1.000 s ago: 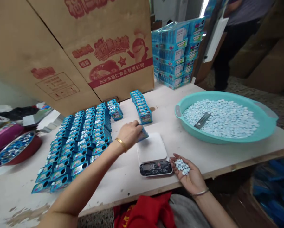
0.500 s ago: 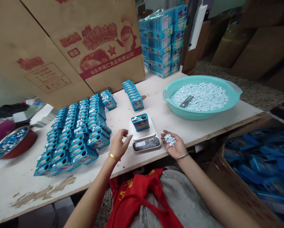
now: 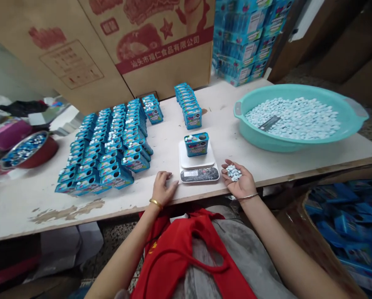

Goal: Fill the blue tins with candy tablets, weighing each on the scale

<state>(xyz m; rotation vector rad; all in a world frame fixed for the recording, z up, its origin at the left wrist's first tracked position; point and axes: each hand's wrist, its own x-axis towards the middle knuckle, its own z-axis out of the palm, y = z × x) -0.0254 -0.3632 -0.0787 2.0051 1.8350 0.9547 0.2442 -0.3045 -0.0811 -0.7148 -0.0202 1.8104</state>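
Observation:
A small blue box (image 3: 197, 146) with a round hole in its top stands upright on the white kitchen scale (image 3: 181, 154). My right hand (image 3: 242, 182), palm up and cupped right of the scale, holds a small heap of pale candies (image 3: 233, 172). Left of the scale, my left hand (image 3: 163, 189) is at the table's front edge, holding nothing, its thumb apart from loosely bent fingers. The scale's display is lit, but its digits are too blurred to read. Behind my right hand stands a turquoise basin (image 3: 263, 143) of similar candies, with a metal scoop (image 3: 270, 123) lying in them.
Several rows of blue boxes (image 3: 111, 151) fill the table's left part. A shorter row (image 3: 189, 106) stands behind the scale. Cardboard cartons (image 3: 161, 68) and wrapped box stacks (image 3: 243, 45) line the back. A red bowl (image 3: 45, 151) is far left; a carton of blue packages (image 3: 344, 220) is lower right.
My left hand has moved away from the scale and down to the table edge. My right hand still cups the candies. The camera view has shifted and tilted downward.

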